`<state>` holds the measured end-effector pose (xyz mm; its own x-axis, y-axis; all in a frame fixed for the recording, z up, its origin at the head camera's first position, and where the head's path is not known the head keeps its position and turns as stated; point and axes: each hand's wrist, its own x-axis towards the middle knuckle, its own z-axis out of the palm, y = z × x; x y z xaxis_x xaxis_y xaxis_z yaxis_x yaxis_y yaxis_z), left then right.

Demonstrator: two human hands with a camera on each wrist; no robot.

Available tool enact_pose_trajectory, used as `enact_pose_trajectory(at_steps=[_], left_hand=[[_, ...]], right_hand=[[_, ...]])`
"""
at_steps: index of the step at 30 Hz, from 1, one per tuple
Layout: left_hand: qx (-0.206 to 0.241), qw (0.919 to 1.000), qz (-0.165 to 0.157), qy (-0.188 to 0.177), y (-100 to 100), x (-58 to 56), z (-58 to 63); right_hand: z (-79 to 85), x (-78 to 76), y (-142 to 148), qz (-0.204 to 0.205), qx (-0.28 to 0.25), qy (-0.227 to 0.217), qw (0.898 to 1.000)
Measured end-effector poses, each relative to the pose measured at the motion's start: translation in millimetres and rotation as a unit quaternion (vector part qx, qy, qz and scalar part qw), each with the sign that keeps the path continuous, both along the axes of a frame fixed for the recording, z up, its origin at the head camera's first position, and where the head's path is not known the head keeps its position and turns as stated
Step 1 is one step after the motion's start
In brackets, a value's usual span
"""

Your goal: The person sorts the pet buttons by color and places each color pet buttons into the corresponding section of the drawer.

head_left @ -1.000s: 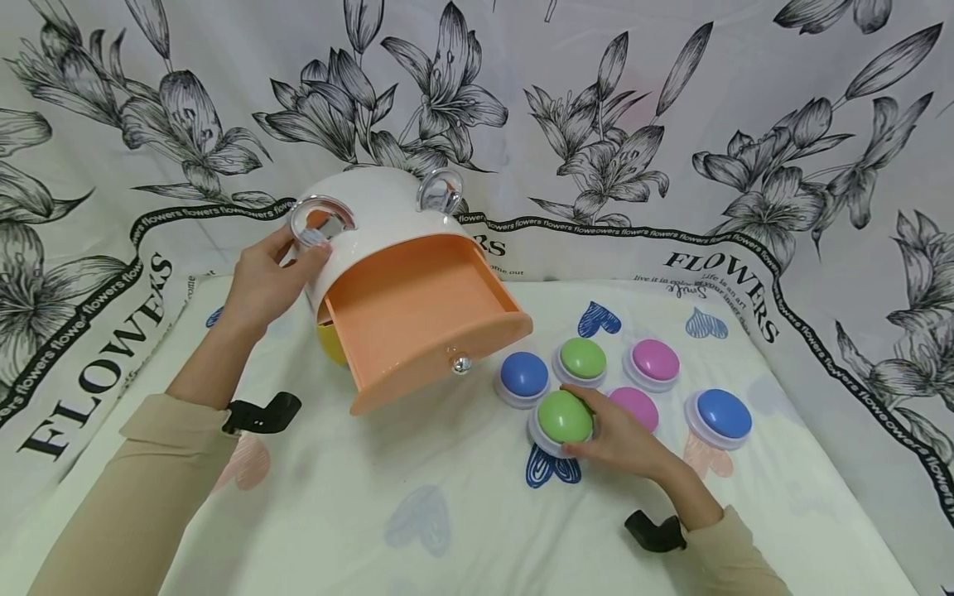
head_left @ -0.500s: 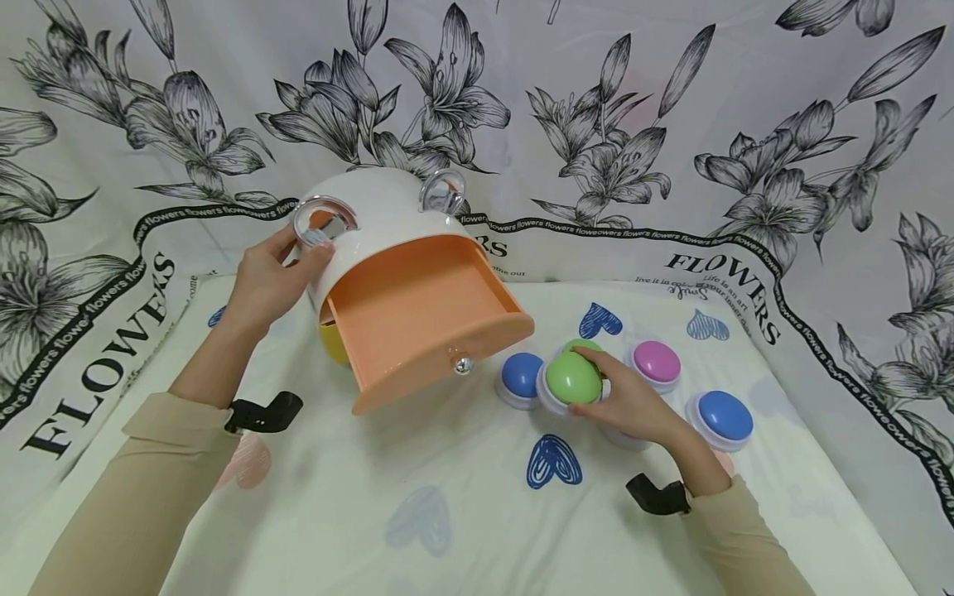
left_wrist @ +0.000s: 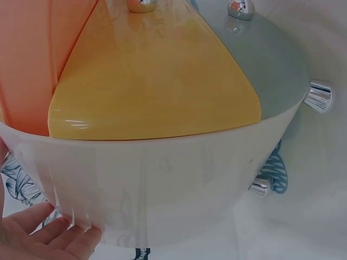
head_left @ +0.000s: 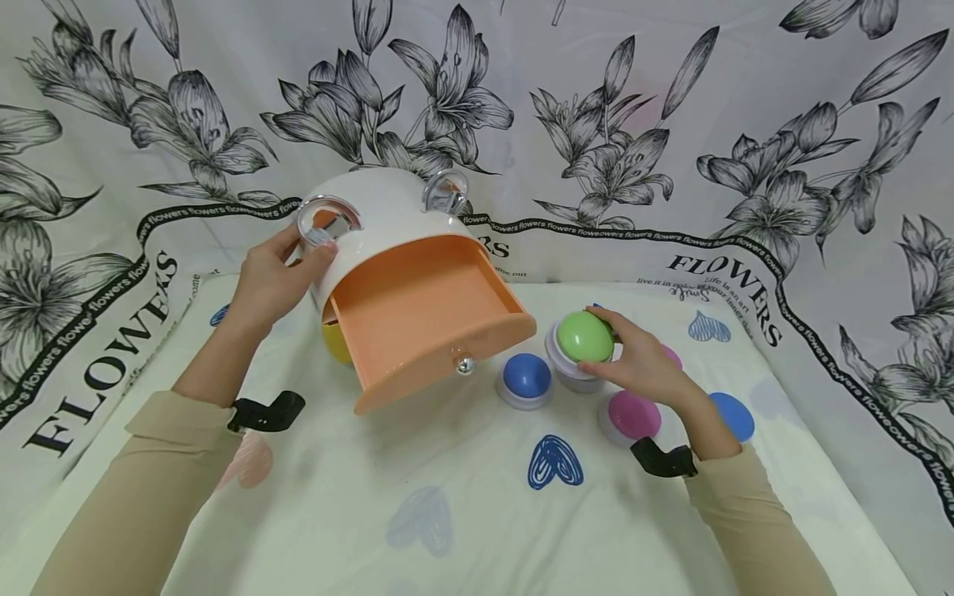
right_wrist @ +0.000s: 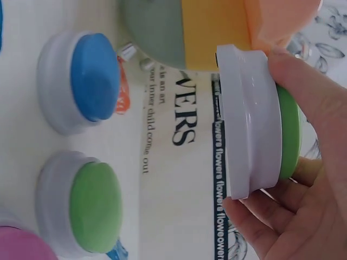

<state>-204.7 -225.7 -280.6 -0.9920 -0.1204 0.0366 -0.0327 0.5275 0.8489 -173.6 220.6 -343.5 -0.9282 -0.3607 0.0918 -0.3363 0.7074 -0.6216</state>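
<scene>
My left hand (head_left: 279, 277) grips the side of a white rounded drawer box (head_left: 395, 203) by its clear ring-shaped ear, thumb in front. The box's orange drawer (head_left: 425, 314) is pulled out, bare inside, with a silver knob. In the left wrist view my fingers (left_wrist: 51, 233) lie against the white shell, below a closed yellow drawer (left_wrist: 154, 81) and a grey-green drawer (left_wrist: 265, 70). My right hand (head_left: 644, 360) holds a green push button (head_left: 584, 337) by its white base, raised above the cloth. Another green button (right_wrist: 96, 207) sits under it, hidden in the head view.
A blue button (head_left: 527, 377) stands between drawer and right hand. Near the right wrist are a pink button (head_left: 633, 414), a second pink button (head_left: 672, 356), partly hidden, and a blue button (head_left: 733, 416). A flower-print cloth (head_left: 581, 174) hangs behind.
My right hand has lifted the green button off the cloth and carried it away from me, over the other green button. The left hand and the box have stayed put.
</scene>
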Motion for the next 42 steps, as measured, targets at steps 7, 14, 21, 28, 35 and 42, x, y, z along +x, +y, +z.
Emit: enact_pose_trajectory(at_steps=[7,14,21,28,35,42], left_hand=[[0.001,1.0000,-0.002,0.003,0,0.5,0.4],[0.002,1.0000,-0.003,0.005,0,0.3,-0.2],[0.002,0.9999,-0.007,0.011,-1,0.0,-0.6],[0.001,0.9999,-0.008,0.013,-1,0.6,-0.5],[-0.003,0.9999,-0.008,0.009,-1,0.3,-0.5],[-0.002,0.9999,-0.008,0.010,-1,0.5,0.3]], right_hand=[[20.3,-6.6,-2,-0.011,0.021,0.001,1.000],[40.9,-15.0,-10,-0.025,0.001,0.013,1.000],[59.0,-19.1,-20,-0.010,-0.010,0.028,0.999],[78.7,-22.9,-35,0.008,-0.006,0.063,0.998],[100.7,-23.1,-60,0.027,-0.005,0.074,0.997],[113.9,-23.0,-86,0.070,-0.010,0.079,0.994]])
